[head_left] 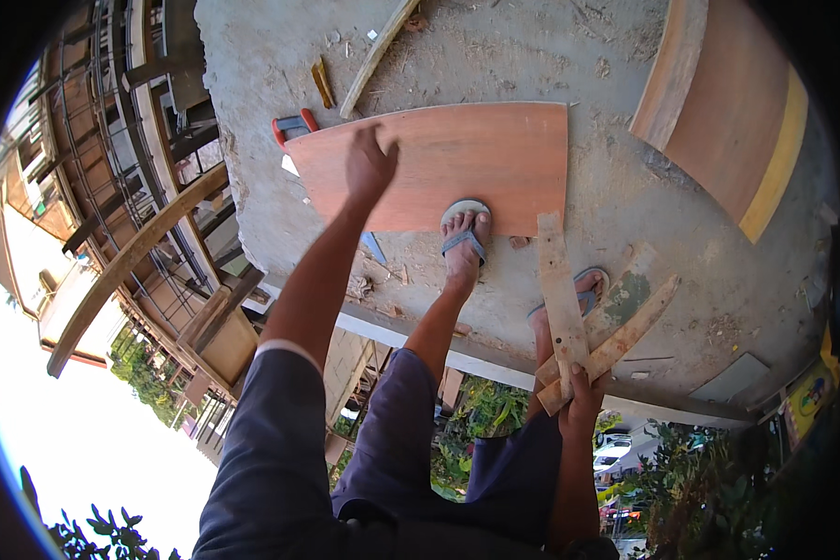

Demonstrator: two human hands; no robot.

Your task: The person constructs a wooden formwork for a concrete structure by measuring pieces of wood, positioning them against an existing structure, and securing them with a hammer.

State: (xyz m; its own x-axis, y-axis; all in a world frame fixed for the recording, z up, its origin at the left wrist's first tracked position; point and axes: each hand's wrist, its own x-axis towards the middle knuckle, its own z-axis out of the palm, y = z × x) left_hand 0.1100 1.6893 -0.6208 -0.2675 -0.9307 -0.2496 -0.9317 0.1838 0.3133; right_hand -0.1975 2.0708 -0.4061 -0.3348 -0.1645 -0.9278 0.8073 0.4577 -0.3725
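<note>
My left hand [371, 168] is above the left part of a reddish-brown plywood panel [504, 154] lying on the concrete. Slightly blurred, its fingers look loosely bent and apart, with nothing seen in them. My left foot [465, 229], in a flip-flop, rests on the panel's near edge. In my right hand [581, 399], low on the right, are fanned-out wooden strips: one [558, 299] points away toward the panel's corner, another [630, 331] slants right. Behind them shows a wider piece [625, 297] with a grey-green patch; whether I grip it too is unclear.
A red-and-grey tool handle [294, 124] sticks out at the panel's left end. Beyond lie a long wooden stick [378, 58] and a short wood piece [323, 82]. Another board [733, 121] with pale edge strips is at right. The concrete slab's edge [401, 327] drops off near me.
</note>
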